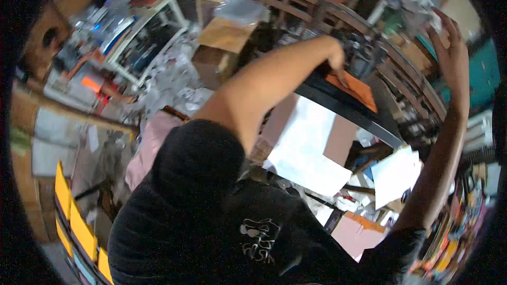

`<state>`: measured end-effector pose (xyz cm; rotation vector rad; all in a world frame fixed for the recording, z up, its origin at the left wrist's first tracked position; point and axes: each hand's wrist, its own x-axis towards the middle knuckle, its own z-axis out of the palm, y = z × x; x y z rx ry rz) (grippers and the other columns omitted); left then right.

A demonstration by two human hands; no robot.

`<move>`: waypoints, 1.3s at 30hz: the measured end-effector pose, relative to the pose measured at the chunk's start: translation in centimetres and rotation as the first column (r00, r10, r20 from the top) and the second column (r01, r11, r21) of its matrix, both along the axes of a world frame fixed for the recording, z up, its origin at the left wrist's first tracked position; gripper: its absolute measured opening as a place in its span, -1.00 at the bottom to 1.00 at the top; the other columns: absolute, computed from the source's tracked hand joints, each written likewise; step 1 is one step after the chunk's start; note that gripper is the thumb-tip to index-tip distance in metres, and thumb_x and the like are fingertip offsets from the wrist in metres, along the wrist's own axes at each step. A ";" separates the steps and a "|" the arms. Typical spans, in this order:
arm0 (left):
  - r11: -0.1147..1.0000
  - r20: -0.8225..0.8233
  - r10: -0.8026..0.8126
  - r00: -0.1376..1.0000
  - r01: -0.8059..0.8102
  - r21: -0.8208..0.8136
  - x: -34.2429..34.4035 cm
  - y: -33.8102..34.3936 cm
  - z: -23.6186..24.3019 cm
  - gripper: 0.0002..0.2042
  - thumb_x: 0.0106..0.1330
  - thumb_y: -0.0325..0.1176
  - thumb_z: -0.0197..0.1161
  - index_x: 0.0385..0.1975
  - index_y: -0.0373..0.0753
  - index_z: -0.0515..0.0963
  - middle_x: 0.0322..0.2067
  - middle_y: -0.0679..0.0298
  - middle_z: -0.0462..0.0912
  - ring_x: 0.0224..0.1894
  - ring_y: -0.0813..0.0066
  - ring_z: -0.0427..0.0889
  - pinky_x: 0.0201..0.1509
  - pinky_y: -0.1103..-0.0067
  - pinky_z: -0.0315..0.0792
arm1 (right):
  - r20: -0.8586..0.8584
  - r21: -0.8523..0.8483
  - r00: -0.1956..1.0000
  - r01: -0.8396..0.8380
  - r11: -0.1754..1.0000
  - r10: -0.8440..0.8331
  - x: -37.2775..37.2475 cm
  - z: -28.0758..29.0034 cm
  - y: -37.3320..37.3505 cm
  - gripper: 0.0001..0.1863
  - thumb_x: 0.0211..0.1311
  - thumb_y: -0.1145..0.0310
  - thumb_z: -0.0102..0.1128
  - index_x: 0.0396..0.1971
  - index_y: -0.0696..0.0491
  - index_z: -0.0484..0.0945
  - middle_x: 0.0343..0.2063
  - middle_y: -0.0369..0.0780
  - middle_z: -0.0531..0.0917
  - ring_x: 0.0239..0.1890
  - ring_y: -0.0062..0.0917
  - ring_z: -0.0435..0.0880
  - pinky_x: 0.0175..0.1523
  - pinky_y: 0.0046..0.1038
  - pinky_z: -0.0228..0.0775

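My left hand [338,66] bends down at the wrist onto an orange sheet [360,93], its fingers extended on the surface. The sheet lies on a black flat bed [325,96] with dark metal equipment [362,53] behind. Below are white paper sheets [303,142] on a brownish-pink board [340,138]. My right hand [449,37] is raised at the upper right, fingers apart, fingertips by a crumpled pale bundle [409,2]; whether they touch it is unclear.
A person [71,55] is at the upper left beside a white-framed table [177,13]. A cardboard box [222,42] and scattered plastic scraps [174,58] are ahead. A wooden railing [401,60] runs behind, yellow panels [79,221] stand lower left, and piled materials [454,216] fill the right.
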<state>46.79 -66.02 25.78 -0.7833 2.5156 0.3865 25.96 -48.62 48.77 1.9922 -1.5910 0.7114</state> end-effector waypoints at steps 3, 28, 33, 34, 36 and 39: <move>0.991 -0.243 -0.022 0.970 0.052 0.121 0.9 0.2 0.3 -0.17 -0.12 0.50 0.38 -0.26 -0.30 0.72 -0.19 0.11 0.73 -0.12 0.27 0.64 0.04 0.34 0.46 | 0.387 0.062 0.899 -0.246 0.967 0.204 0.0 -2.5 9.8 -0.59 0.43 0.21 0.14 0.13 0.15 0.54 -0.04 -0.11 0.67 0.07 -0.39 0.63 0.17 -0.36 0.42; 0.971 -0.736 -0.189 0.651 0.011 -0.239 -3.2 48.9 -4.3 -0.36 0.19 -0.17 0.27 0.24 -0.40 0.36 -0.07 -0.04 0.52 -0.15 0.09 0.65 -0.13 0.17 0.56 | 0.759 -0.110 -0.639 0.060 0.992 0.122 8.9 -33.6 37.3 -0.18 0.34 -0.29 0.01 0.42 -0.04 0.21 0.36 -0.12 0.32 0.31 -0.29 0.38 0.30 -0.10 0.32; 0.985 -0.748 -0.081 0.659 -0.064 -0.162 -1.0 54.5 -10.0 -0.33 0.30 -0.17 0.21 0.31 -0.48 0.23 -0.21 0.05 0.55 -0.30 0.17 0.67 -0.32 0.28 0.55 | 0.797 0.041 -0.582 -0.216 0.976 -0.162 10.3 -41.6 40.3 -0.26 0.40 -0.15 0.00 0.41 0.00 0.20 0.38 -0.09 0.27 0.34 -0.25 0.33 0.34 -0.10 0.24; 0.998 -0.749 -0.017 0.663 -0.035 -0.054 -0.5 54.2 -10.5 -0.36 0.31 -0.18 0.21 0.28 -0.46 0.27 -0.22 0.04 0.56 -0.31 0.15 0.67 -0.34 0.28 0.55 | 0.810 0.081 -0.544 -0.268 0.960 -0.220 9.9 -43.3 40.5 -0.28 0.41 -0.13 -0.01 0.41 0.00 0.20 0.38 -0.09 0.26 0.34 -0.25 0.32 0.34 -0.10 0.22; 0.929 -0.758 0.302 0.578 -0.002 0.369 1.0 53.0 -9.7 -0.59 0.29 -0.26 0.24 0.06 -0.37 0.47 -0.29 -0.01 0.62 -0.39 0.08 0.68 -0.36 0.27 0.57 | 0.868 0.162 -0.395 -0.348 0.923 -0.301 9.2 -47.8 40.7 -0.31 0.44 -0.07 -0.01 0.40 0.02 0.19 0.39 -0.08 0.24 0.35 -0.23 0.30 0.35 -0.10 0.19; 0.883 -0.738 0.454 0.500 -0.141 0.448 5.1 51.1 -7.8 -0.78 0.25 -0.34 0.24 -0.24 -0.38 0.57 -0.46 -0.02 0.69 -0.39 0.10 0.73 -0.27 0.28 0.59 | 0.946 0.315 0.171 -0.288 0.904 -0.275 8.3 -54.9 40.7 -0.36 0.47 0.01 -0.01 0.40 0.04 0.19 0.40 -0.06 0.21 0.37 -0.21 0.27 0.37 -0.10 0.15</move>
